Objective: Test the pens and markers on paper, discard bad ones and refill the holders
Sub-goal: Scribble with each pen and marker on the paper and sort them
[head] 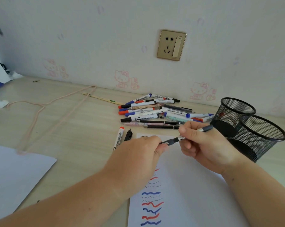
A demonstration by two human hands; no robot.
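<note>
Both hands hold one pen point(186, 136) above the paper point(184, 185): right hand point(202, 143) grips its barrel, left hand point(143, 153) pinches its tip. Bare desk point(69, 128) lies left; two mesh holders point(246, 126) stand right, contents unclear.

"WHITEBOARD MARKER" is legible on the barrel of the black-capped marker point(140, 118) in the pile and on the red-capped marker point(118, 138) lying apart.
</note>
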